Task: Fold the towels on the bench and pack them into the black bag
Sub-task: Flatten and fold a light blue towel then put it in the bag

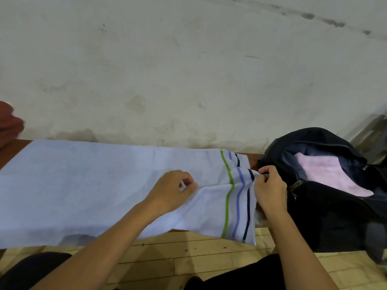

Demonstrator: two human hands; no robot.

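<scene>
Both hands pinch the blue towel on the counter: my left hand at its middle, my right hand at the striped end, beside the black bag holding a pink towel. I judge the overhanging front edge can drag the cloth off to the floor if one grip slips.

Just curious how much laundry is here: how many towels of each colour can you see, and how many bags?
Light blue towel with stripes, spread on the bench, pinched by the left hand and the right hand: 1
Pink towel, inside the bag: 1
Dark red cloth at the left edge, maybe a towel: 1
Black bag: 1
Total: 4
</scene>
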